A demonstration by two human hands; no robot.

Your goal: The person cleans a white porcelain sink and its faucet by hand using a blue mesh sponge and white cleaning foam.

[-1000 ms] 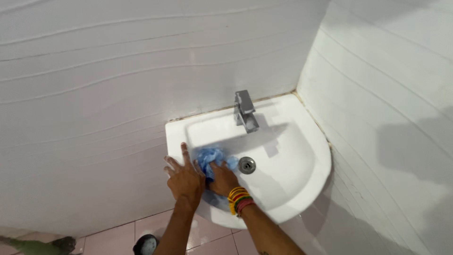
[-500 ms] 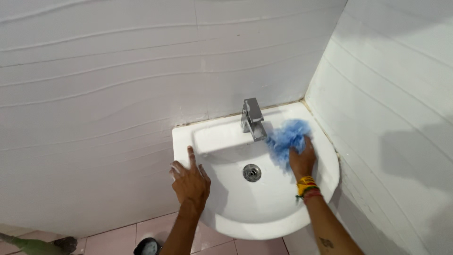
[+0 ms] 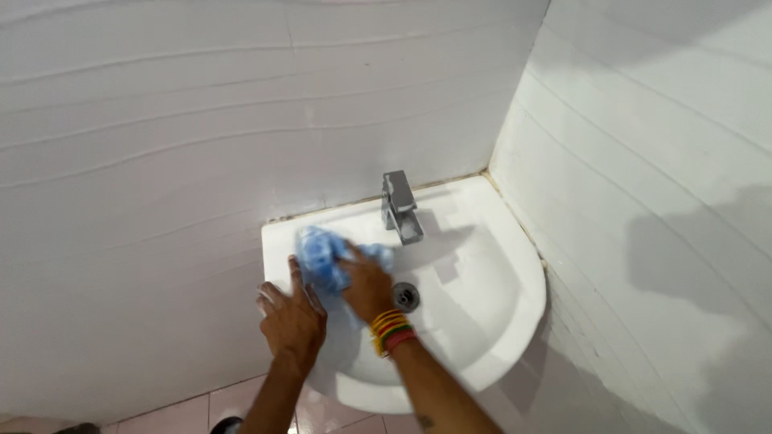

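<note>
The right hand (image 3: 366,283) presses closed fingers on a blue cloth (image 3: 322,257) left of the tap (image 3: 400,206), while the left hand (image 3: 291,317) lies open, empty, on the sink (image 3: 498,321) rim.

Steel tap (image 3: 400,206) (white wall tiles (image 3: 161,120))

We see two bare forearms with no sleeves on them. Our right hand (image 3: 366,283) carries a stack of yellow, green and red bangles (image 3: 389,330) at the wrist, with a small dark tattoo (image 3: 424,420) on that forearm. Our left hand (image 3: 289,315) wears nothing.
</note>
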